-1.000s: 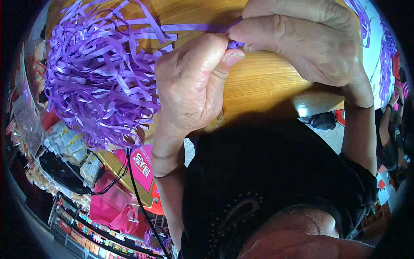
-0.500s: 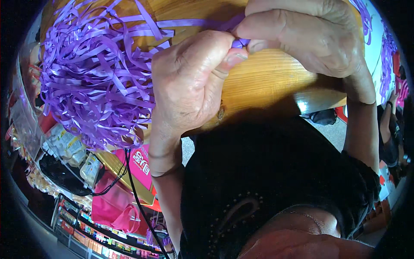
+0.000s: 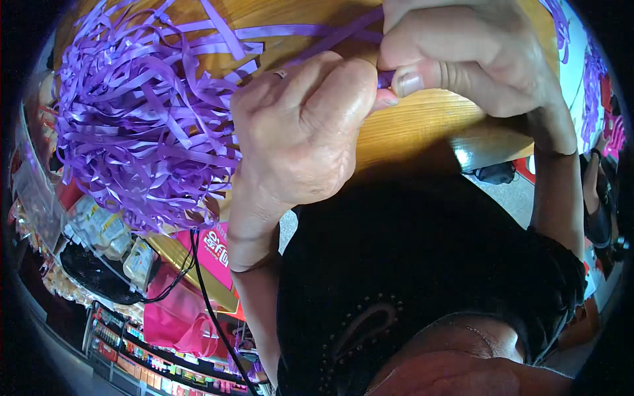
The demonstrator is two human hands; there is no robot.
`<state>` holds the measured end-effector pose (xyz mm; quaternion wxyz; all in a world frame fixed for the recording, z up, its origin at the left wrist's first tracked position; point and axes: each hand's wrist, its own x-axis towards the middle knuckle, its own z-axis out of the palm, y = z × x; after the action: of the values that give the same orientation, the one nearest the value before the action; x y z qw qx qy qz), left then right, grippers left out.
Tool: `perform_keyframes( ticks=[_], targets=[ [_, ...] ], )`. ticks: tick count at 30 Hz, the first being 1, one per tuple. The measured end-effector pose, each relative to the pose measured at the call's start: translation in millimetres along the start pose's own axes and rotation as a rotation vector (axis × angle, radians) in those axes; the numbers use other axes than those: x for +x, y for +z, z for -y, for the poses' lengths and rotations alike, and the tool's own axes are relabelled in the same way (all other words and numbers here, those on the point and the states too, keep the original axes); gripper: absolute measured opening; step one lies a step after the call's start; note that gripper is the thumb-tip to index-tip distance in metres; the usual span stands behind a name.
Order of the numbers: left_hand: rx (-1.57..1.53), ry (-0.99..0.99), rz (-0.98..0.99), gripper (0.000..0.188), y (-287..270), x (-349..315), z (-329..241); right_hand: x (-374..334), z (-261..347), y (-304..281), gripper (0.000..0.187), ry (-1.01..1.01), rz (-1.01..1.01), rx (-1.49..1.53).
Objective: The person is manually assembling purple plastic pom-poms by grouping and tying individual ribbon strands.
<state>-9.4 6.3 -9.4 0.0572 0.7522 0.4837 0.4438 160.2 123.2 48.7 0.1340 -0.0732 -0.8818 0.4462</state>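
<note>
grip closed on purple ribbon [image 3: 386, 80] from two sides, short length exposed, over wooden table [image 3: 413, 129]; left to right: large tangled heap [image 3: 148, 125] of purple strips at table's left side, pink bag [image 3: 173, 315] below it; left hand [image 3: 304, 129] curled, back of hand showing, close beside heap, fingertips on ribbon; right hand [image 3: 472, 59] pinching same ribbon, thumbnail visible; far right, more purple strands [image 3: 590, 99] against white surface [image 3: 572, 99]

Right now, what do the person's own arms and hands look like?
The left hand and right hand are ungloved, the forearms bare. A loose black sleeve covers the upper right arm; a small pale band, possibly a ring, shows on a left finger.
</note>
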Motion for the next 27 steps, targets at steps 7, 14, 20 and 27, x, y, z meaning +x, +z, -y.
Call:
perform_keyframes(
  ticks=[7, 14, 20, 27],
  targets=[
    [0.013, -0.085, 0.140, 0.012, 4, 2, -1, 0, -43, 11, 0.011, -0.331, 0.111, 0.329],
    [0.071, -0.058, 0.019, 0.018, 3, 0, 12, 5, -59, 12, 0.018, -0.384, 0.069, 0.395],
    [0.014, -0.150, 0.017, 0.019, -4, 0, 9, 3, -21, -6, 0.034, 0.084, -0.076, 0.200],
    [-0.267, -0.184, -0.028, 0.017, 2, 1, 8, 5, -24, 2, 0.031, -0.283, -0.206, 0.045]
  ],
)
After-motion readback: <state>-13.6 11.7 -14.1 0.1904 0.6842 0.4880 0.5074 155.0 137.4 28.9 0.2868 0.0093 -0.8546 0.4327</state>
